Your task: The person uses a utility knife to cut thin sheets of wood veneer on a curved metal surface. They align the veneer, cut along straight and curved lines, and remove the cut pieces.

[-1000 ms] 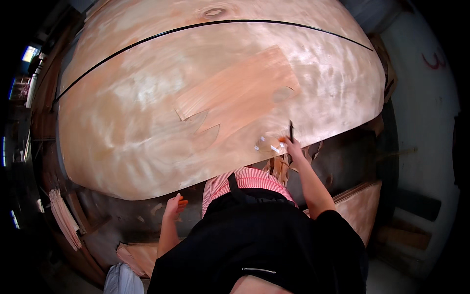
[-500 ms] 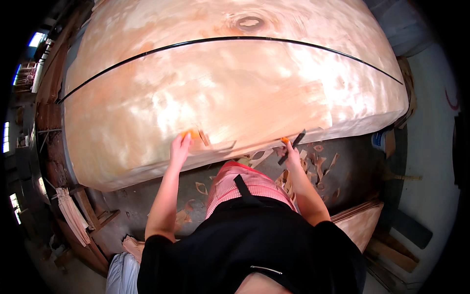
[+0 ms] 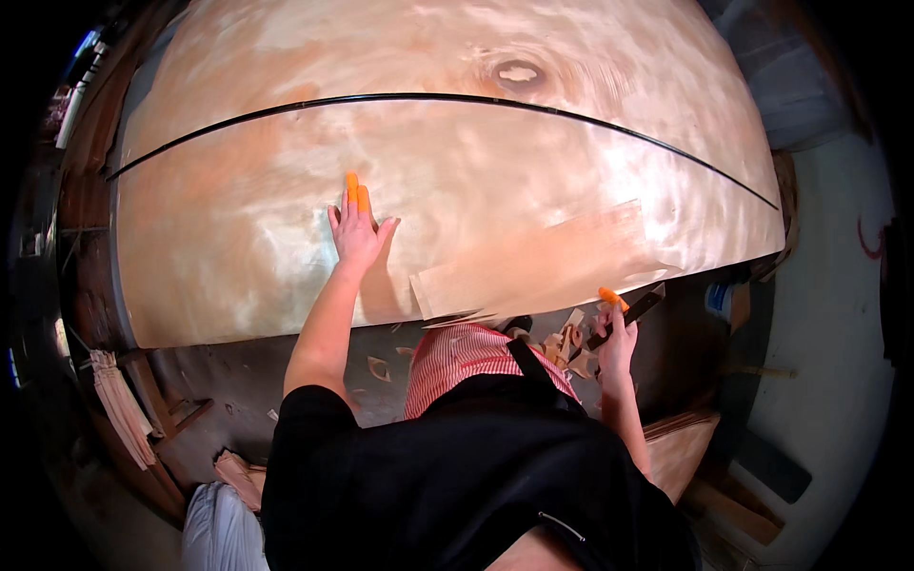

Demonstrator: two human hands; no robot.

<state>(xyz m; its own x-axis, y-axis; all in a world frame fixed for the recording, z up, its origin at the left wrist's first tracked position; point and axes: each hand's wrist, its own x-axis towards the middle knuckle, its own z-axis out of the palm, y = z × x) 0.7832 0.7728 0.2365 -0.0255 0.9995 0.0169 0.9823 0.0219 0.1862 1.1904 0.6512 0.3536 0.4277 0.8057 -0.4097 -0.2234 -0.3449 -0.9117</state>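
A broad, thin sheet of pale wood veneer [image 3: 238, 238] covers the surface in front of me. My left hand [image 3: 357, 233] is over it with fingers stretched out and orange covers on two fingertips; it holds nothing. My right hand [image 3: 617, 344], also with orange on its fingers, is at the near edge, closed round a dark, flat, straight-edged tool [image 3: 649, 302]. Whether that tool is a knife I cannot make out. Between my hands lies a loose, ragged-edged veneer piece [image 3: 533, 271], its near edge splintered.
A thin black strip [image 3: 400, 96] runs across the sheet, beyond my hands. Veneer scraps [image 3: 568, 344] litter the floor by my legs. To the right behind me stands a stack of veneer sheets [image 3: 681, 452]; pale strips [image 3: 122, 409] hang at the left.
My left hand has moved from the near edge farther onto the sheet, its fingers spreading out. My right hand has shifted right and slightly nearer with the dark tool.
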